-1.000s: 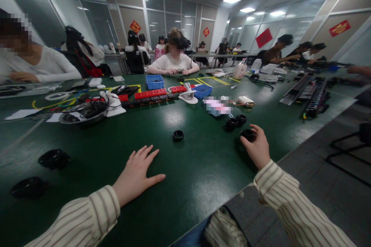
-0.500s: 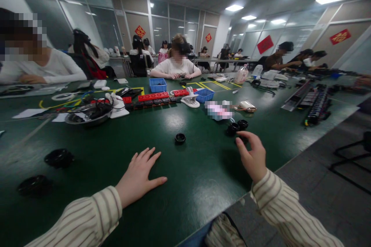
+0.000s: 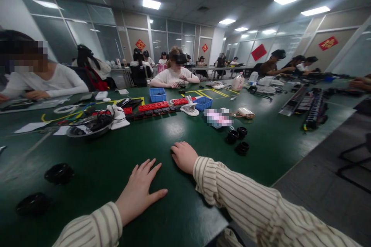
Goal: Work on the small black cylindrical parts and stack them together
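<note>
My left hand lies palm down on the green table, fingers spread, holding nothing. To its right, my right hand rests low over the table with curled fingers, over the spot where a round black ring-shaped part stood; whatever is under the fingers is hidden. Off to the right stand three more such parts: a left one, a back one and a front one. Two bigger-looking ones, one farther back and one nearer, sit left of my left hand.
A metal bowl of dark parts, red blocks, a white clip stand, blue bins and a blurred pouch stand farther back. The table edge runs close on the right. Other people sit around.
My right hand has moved left from the right-hand black parts, leaving one beside the other two, and now covers the middle ring's place. My left hand stays put; the view tilted up slightly.
</note>
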{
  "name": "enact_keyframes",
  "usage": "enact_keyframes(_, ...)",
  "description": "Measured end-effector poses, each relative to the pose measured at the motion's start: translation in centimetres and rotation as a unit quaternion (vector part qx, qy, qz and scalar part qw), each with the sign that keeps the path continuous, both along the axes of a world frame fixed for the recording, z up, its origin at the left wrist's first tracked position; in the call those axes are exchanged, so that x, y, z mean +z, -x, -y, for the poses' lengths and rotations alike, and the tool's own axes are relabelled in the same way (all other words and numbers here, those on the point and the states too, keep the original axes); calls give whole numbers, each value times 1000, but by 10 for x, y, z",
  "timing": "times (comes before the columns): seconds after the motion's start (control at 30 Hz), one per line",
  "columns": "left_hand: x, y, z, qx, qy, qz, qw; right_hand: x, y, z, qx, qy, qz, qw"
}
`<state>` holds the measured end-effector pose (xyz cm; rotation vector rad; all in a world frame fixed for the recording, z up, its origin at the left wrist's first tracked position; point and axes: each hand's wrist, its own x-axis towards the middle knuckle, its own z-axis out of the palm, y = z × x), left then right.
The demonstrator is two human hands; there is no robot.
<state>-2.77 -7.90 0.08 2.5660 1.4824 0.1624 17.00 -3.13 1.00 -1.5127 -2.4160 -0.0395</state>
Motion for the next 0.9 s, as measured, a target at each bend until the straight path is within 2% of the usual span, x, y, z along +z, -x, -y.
enact_keyframes(0.13, 0, 1, -1, -2, 11, -3, 1000, 0, -38, 39, 20, 9, 7, 1000)
enact_keyframes(0.33, -4, 4, -4, -6, 30, 0, 1000, -3, -122, 110, 19, 13, -29, 999)
enact_keyframes(0.4, -3, 4, -4, -3, 27, -3, 1000, -7, -151, 124, 7, -27, -55, 998)
enact_keyframes(0.5, 1, 1, -2, 7, 32, -10, 999, -3, -186, 129, -30, -155, -126, 979)
enact_keyframes(0.57, 3, -2, -2, 11, 37, -15, 999, 6, -203, 120, -105, -238, -238, 936)
enact_keyframes(0.6, 4, -3, -1, 13, 37, -17, 999, 11, -209, 111, -157, -270, -324, 893)
enact_keyframes(0.63, 5, -3, -1, 15, 35, -19, 999, 16, -214, 101, -203, -286, -412, 841)
enact_keyframes(0.7, 4, -3, -1, 19, 29, -21, 999, 21, -221, 78, -279, -289, -580, 708)
enact_keyframes(0.73, 4, -3, -1, 19, 26, -22, 999, 20, -224, 67, -290, -288, -609, 680)
enact_keyframes(0.8, 2, -1, -1, 16, 23, -21, 999, 14, -227, 48, -288, -277, -644, 652)
enact_keyframes(0.9, -1, 1, -2, 9, 13, -15, 1000, 1, -231, 36, -272, -279, -662, 641)
